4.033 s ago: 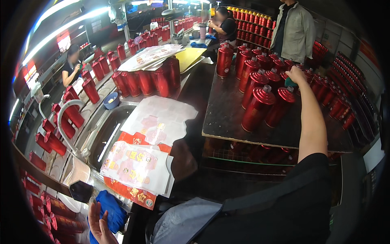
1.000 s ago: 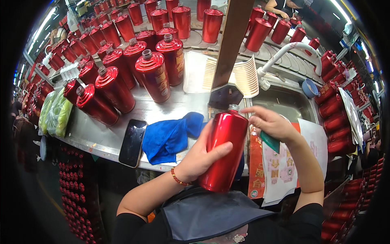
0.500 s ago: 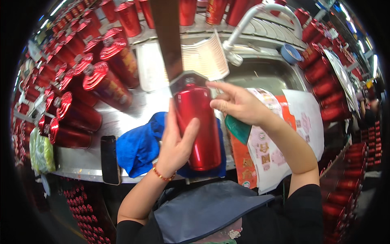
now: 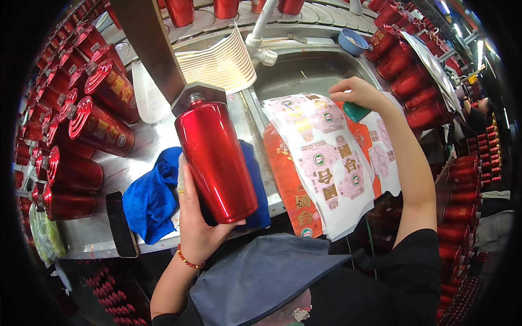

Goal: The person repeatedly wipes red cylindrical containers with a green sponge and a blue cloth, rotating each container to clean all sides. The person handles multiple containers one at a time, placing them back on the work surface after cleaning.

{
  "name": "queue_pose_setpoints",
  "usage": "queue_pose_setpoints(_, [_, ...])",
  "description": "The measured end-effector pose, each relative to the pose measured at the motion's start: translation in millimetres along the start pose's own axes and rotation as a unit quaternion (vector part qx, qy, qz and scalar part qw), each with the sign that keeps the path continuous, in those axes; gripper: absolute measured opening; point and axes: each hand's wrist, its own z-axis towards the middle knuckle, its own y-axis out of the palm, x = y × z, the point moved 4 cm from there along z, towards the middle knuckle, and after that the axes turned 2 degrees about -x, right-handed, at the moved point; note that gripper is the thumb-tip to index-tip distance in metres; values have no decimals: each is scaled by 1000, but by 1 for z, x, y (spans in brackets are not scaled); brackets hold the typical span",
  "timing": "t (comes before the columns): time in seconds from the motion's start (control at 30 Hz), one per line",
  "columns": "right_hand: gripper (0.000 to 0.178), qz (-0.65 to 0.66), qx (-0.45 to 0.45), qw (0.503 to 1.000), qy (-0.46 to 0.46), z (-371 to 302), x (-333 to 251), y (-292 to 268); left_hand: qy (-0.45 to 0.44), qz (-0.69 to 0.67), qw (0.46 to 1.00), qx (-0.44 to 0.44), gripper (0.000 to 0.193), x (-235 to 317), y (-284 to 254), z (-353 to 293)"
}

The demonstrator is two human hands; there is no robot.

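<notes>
A shiny red bottle point(image 4: 217, 157) leans with its neck at a dark angular bracket point(image 4: 198, 89) and its wide base toward me. Fingers of my left hand point(image 4: 198, 217) run along its lower left side, and the thumb is by the base. Over the upper edge of the printed decal sheets point(image 4: 326, 157), beside the sink, is my right hand point(image 4: 360, 93). A flat green scraper-like piece point(image 4: 356, 111) is tucked in that hand; its grip is partly hidden. The sheets are white with pink, gold and green prints. Orange sheets point(image 4: 291, 201) lie beneath them.
A blue cloth point(image 4: 152, 195) and a black phone point(image 4: 120, 225) lie left of the bottle. Several red bottles point(image 4: 100, 127) crowd the left side, more the right. A faucet point(image 4: 263, 51) and blue bowl point(image 4: 353, 42) border the sink point(image 4: 304, 70). A brown post point(image 4: 149, 46) rises ahead.
My right hand has left the bottle's neck and moved right to the decal sheets. My left hand has slid down toward the bottle's base. The whole view has shifted.
</notes>
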Motion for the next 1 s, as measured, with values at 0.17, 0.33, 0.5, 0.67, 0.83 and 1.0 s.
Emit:
queue_pose_setpoints(0.17, [52, -82, -79, 991, 70, 43, 7, 4, -37, -5, 999, -9, 135, 1, 5, -10])
queue_pose_setpoints(0.33, [60, -55, -144, 977, 149, 76, 17, 16, -31, 12, 999, 11, 134, 5, 7, -7])
queue_pose_setpoints(0.5, [39, 40, -67, 990, 115, 69, 29, 10, -14, 17, 999, 40, 135, 1, 10, -4])
queue_pose_setpoints(0.67, [30, -64, 214, 974, -46, 39, -15, -17, 12, 89, 995, 41, 122, 23, 3, 6])
queue_pose_setpoints(0.83, [16, 54, 240, 953, -178, -43, -132, 2, -6, 14, 999, 43, 122, 13, 3, 4])
queue_pose_setpoints(1.0, [15, 108, 152, 939, -291, -107, -216, 34, 0, -42, 999, 11, 122, -5, 1, 3])
